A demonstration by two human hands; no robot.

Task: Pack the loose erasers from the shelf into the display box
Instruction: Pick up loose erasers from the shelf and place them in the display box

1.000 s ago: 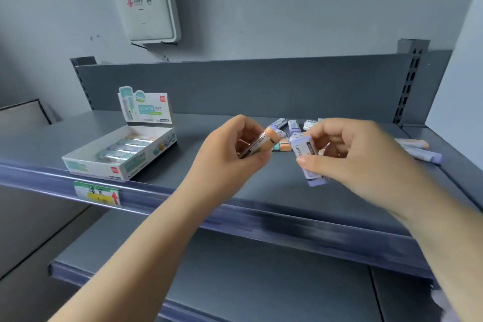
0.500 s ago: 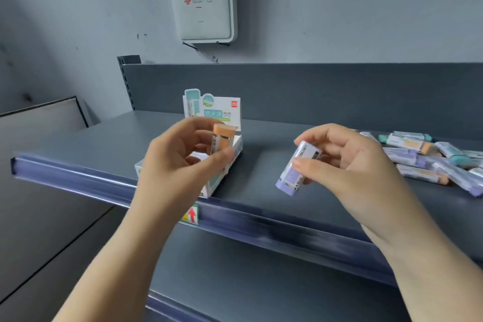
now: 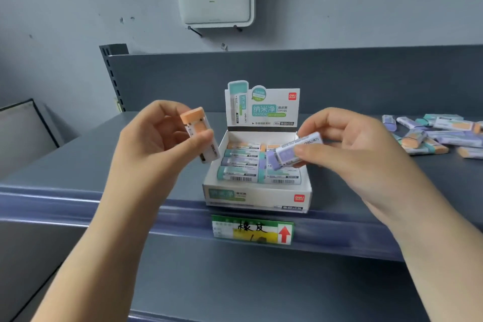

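- Since the earlier frame, both hands have been brought over to the display box (image 3: pixel 257 192), which now lies straight ahead between them; the orange eraser has been kept upright, while the purple eraser has been swung over the box's open top.
- The left hand (image 3: pixel 156 144) is seen curled, with the orange eraser (image 3: pixel 200 133) pinched between thumb and fingers, orange cap uppermost, held up to the left of the box and clear of it.
- The right hand (image 3: pixel 358 151) is likewise closed in a pinch on the purple eraser (image 3: pixel 294 150), which is held nearly level, tilted slightly, above the right-hand rows of the box.
- The box stands at the front lip of the shelf (image 3: pixel 78 165), just above the price label (image 3: pixel 252 229); rows of erasers are already laid flat inside it, and the back rows are partly hidden by the purple eraser.
- The loose erasers (image 3: pixel 439 136) remain heaped on the shelf, well to the right of the box.
- A push downward or forward while an eraser is pressed in could, it is judged, tip or slide the light box off the lip, since neither hand is free to steady it.
- The purple eraser could be set askew on the packed rows if it is released while tilted, leaving it proud of the rim or wedged crosswise.
- The box's raised header card (image 3: pixel 262 107) could be knocked back by the right fingers (image 3: pixel 326 123) during insertion.
- An eraser held by a fingertip pinch alone could be dropped to the lower shelf (image 3: pixel 235 282).
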